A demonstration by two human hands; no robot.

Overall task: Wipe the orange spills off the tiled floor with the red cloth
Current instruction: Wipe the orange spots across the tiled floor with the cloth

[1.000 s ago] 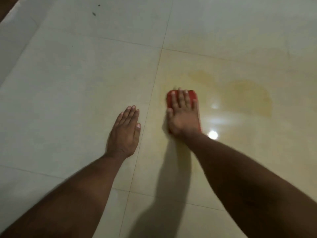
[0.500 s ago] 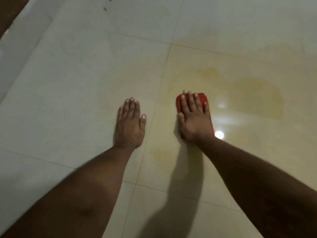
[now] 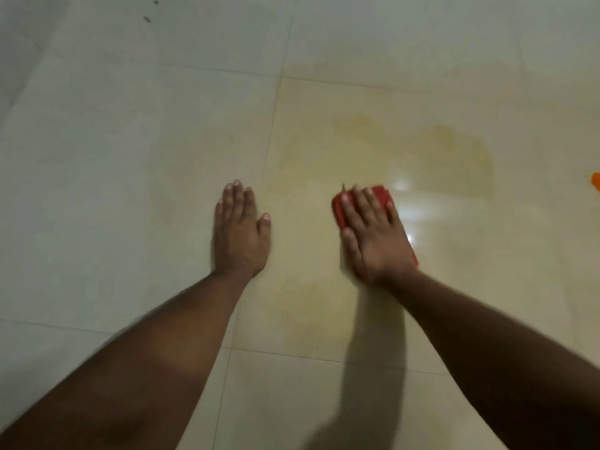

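My right hand [image 3: 373, 235] lies flat, fingers straight, pressing the folded red cloth [image 3: 383, 196] onto the pale tiled floor [image 3: 130, 157]. Most of the cloth is hidden under the palm; its red edges show at the fingertips and along the right side. A faint orange-yellow spill [image 3: 454, 157] spreads over the tile beyond and to the right of the cloth. A paler smear [image 3: 308, 313] lies nearer me, between my forearms. My left hand [image 3: 240, 235] rests flat on the floor to the left of the cloth, holding nothing.
A small bright orange thing [image 3: 596, 181] pokes in at the right edge. Grout lines cross the floor between large tiles. Two dark specks [image 3: 146, 19] sit at the far left. A light glare [image 3: 402, 186] shines on the wet tile beside the cloth.
My right hand and the cloth have shifted slightly to the right and toward me across the tile. The view has drifted, bringing the orange thing into sight. My left hand stays planted.
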